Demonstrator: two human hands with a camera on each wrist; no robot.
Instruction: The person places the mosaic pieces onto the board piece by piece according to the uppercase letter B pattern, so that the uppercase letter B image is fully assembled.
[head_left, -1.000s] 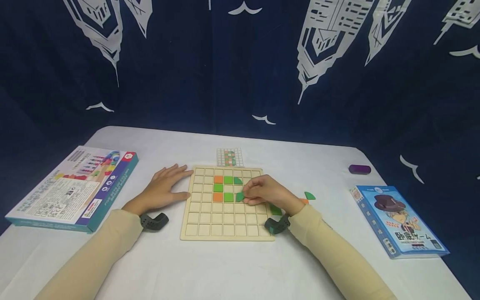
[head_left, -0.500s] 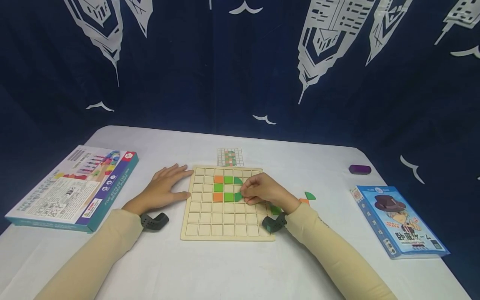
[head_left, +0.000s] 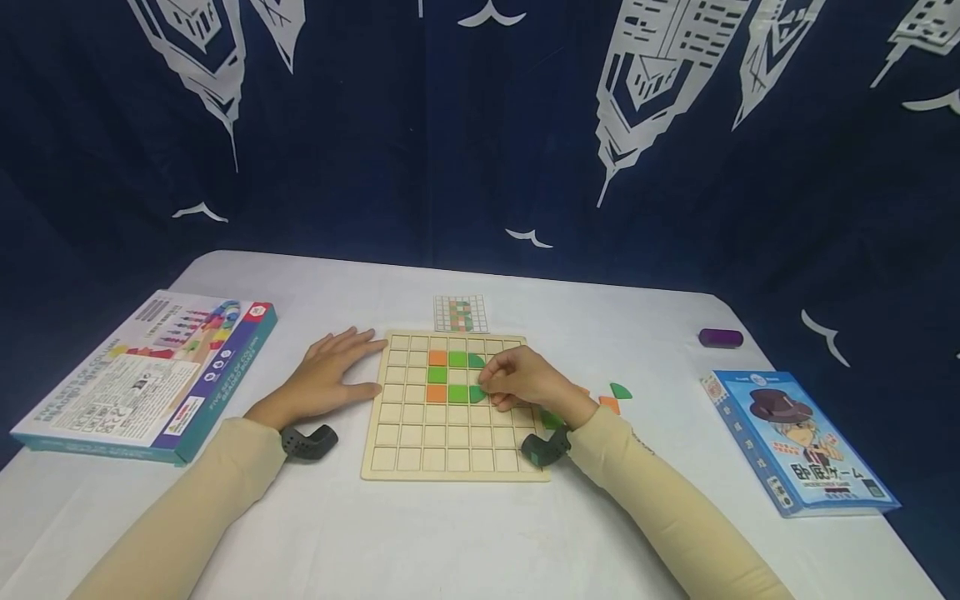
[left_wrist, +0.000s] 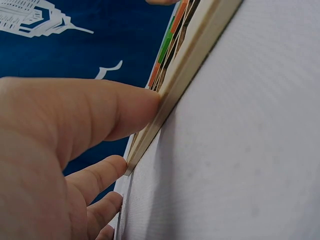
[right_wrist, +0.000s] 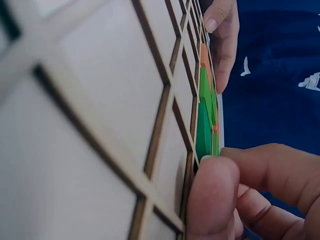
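A wooden grid board (head_left: 446, 460) lies on the white table, with orange and light green square tiles (head_left: 457, 393) set in its upper middle cells. My right hand (head_left: 528, 377) pinches a dark green quarter-circle tile (head_left: 475, 394) between thumb and forefinger. In the right wrist view this quarter-circle tile (right_wrist: 203, 131) sits low in its cell, beside a light green square, with the thumb tip at its edge. Another dark green quarter-circle (head_left: 476, 361) lies two rows above. My left hand (head_left: 322, 375) is spread, its thumb and fingertips touching the board's left edge.
Behind the board lies a small printed pattern card (head_left: 460, 314). Loose tiles, including a green quarter-circle (head_left: 620, 391) and an orange one (head_left: 609, 404), lie right of the board. A large box (head_left: 142, 375) stands left; a blue game box (head_left: 802, 442) and a purple object (head_left: 720, 338) are right.
My right hand has shifted slightly left with the dark green quarter-circle tile, which now lines up with the light green square beside it. The left hand has stayed at the board's edge.
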